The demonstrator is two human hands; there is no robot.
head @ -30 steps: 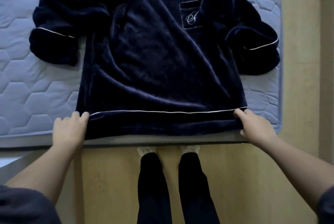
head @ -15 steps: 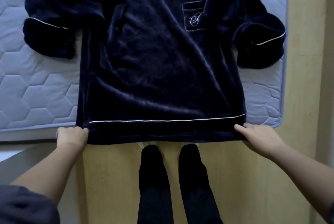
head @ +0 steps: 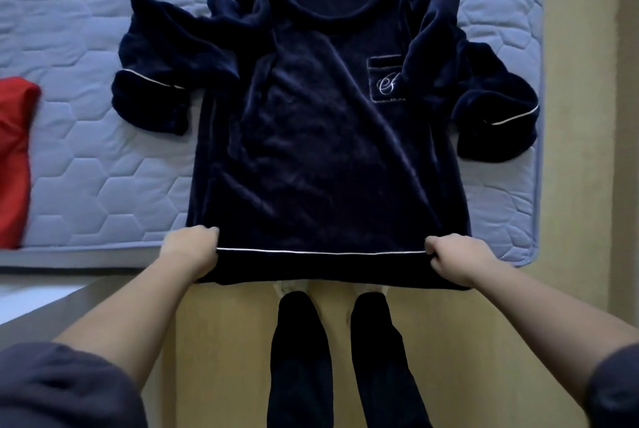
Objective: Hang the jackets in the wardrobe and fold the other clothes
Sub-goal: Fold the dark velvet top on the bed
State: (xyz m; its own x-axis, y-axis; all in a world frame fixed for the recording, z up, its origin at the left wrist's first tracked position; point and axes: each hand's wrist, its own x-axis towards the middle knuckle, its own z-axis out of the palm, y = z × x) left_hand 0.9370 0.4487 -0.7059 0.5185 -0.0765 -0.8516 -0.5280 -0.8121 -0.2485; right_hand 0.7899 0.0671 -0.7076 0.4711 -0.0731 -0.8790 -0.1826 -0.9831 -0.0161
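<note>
The navy top [head: 311, 151] is lying front-up on the mattress [head: 86, 168], its hem overhanging the near edge. The left hand [head: 192, 251] and right hand [head: 453, 258] are gripping the hem corners. A red garment [head: 14, 158] is lying well to the left.

One navy velvet top [head: 311, 158], frame centre; one red garment [head: 15, 151], left edge; one quilted mattress [head: 86, 168], upper frame; two hands: left hand [head: 188, 251], right hand [head: 456, 258]; two trousered legs [head: 297, 358], bottom centre.

Illegible cursive monogram [head: 388, 84] — pocket [head: 383, 72] of navy top [head: 311, 158]
</note>
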